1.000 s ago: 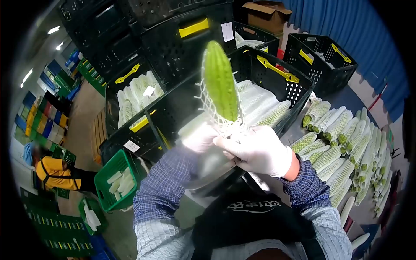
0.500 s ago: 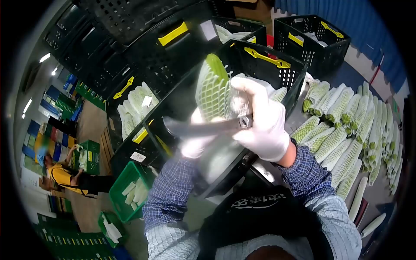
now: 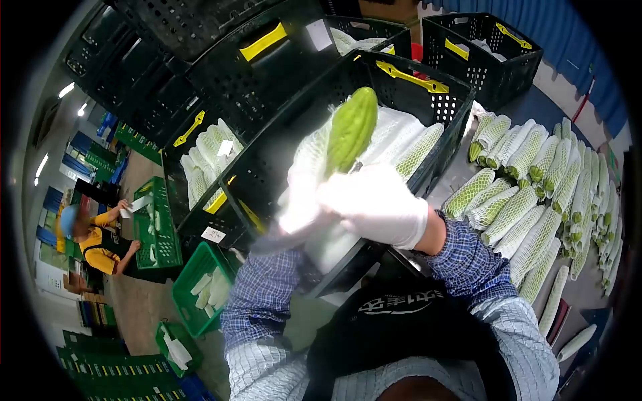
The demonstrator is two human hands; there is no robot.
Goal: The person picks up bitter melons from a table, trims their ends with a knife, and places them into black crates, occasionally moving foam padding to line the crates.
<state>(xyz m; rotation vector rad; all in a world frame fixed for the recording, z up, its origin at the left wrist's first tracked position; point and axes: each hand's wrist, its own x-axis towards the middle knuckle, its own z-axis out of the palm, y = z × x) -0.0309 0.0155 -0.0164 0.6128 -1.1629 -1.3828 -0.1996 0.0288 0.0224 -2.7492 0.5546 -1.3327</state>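
A green, bumpy bitter melon (image 3: 352,127) stands tilted up over the black crate, its upper part bare. White foam netting (image 3: 311,148) is bunched along its left side. My gloved left hand (image 3: 299,204) is closed round the lower end, washed out by glare. Against it, my gloved right hand (image 3: 381,207) is closed too, its fingertips lost in brightness. A blurred knife blade (image 3: 275,243) juts out leftward beneath the hands; its handle is hidden. Netted melons (image 3: 418,150) lie in the black crate (image 3: 461,100) behind.
Several netted melons (image 3: 528,227) are piled on the table at right. More fill a crate (image 3: 207,160) at left. A green basket (image 3: 184,301) holds pale pieces. Stacked black crates (image 3: 227,73) rise behind. A person in yellow (image 3: 103,244) works by a green crate at far left.
The netting has come away from the melon's upper part, baring its green skin. My right hand has moved down and left against my left hand, and the knife blade has dropped lower.
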